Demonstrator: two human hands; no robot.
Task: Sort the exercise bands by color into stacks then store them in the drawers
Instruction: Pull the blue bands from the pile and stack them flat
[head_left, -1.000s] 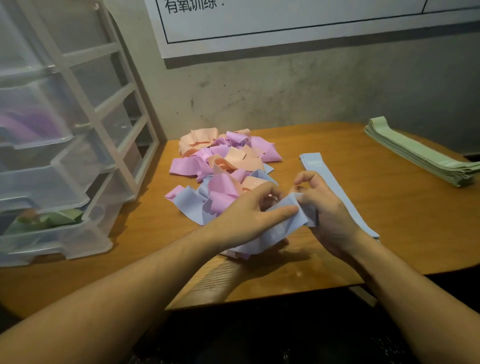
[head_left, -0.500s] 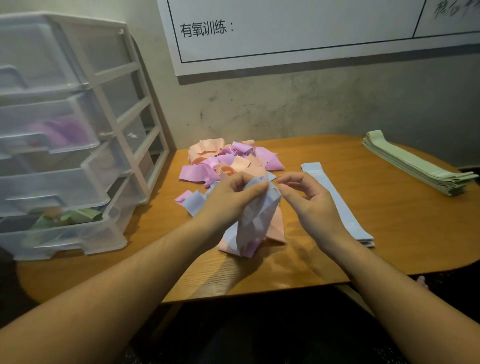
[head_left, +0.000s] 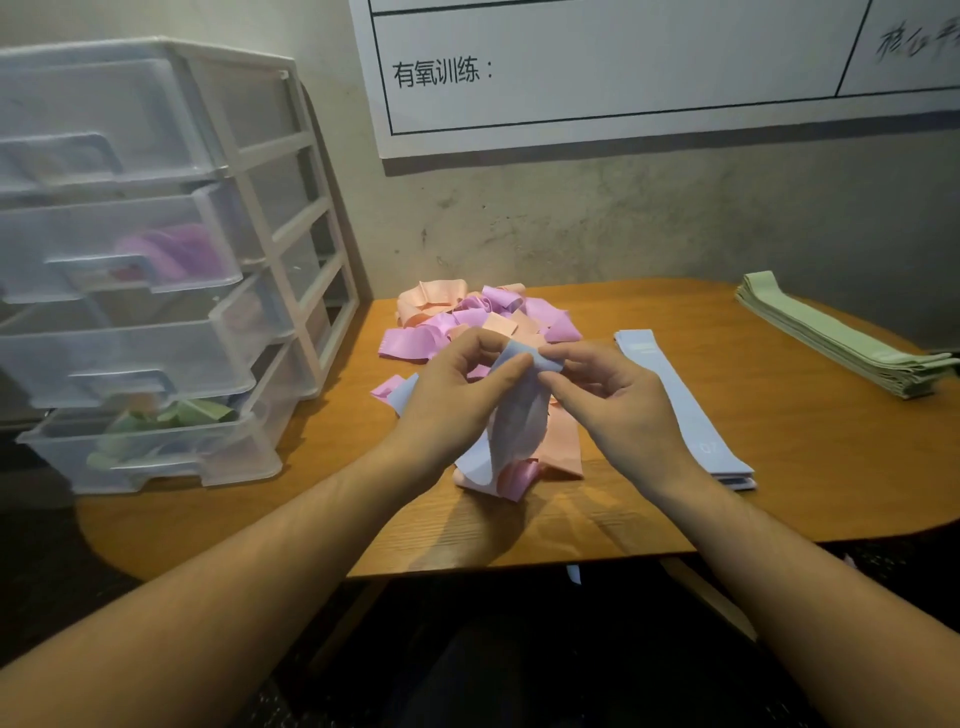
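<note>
Above the near edge of the wooden table (head_left: 779, 499), a light blue band (head_left: 519, 415) is being held up by both hands. Its top edge is being pinched between the thumb and fingers of the left hand (head_left: 457, 400) and the thumb and forefinger of the right hand (head_left: 618, 400), whose remaining fingers are curled loosely beneath. The band's lower part is hanging down onto peach and pink bands lying at the table, and where it ends among them is hard to make out.

Behind the hands, the unsorted pile (head_left: 467, 322) of pink, peach and blue bands is being partly hidden by the knuckles, so its middle cannot be seen. Just to the right of the right hand, a flat stack of blue bands (head_left: 675, 395) is lying on the table, its near end partly covered by the wrist. Well apart, at the far right, a stack of green bands (head_left: 831, 338) is being cut off by the picture's edge.

At the left, a translucent drawer unit (head_left: 208, 291) is standing on the table; purple shapes are showing dimly through one drawer and green ones through the lowest, but the cloudy plastic is blurring them. A white sheet (head_left: 623, 67) on the wall is being cropped at the top.
</note>
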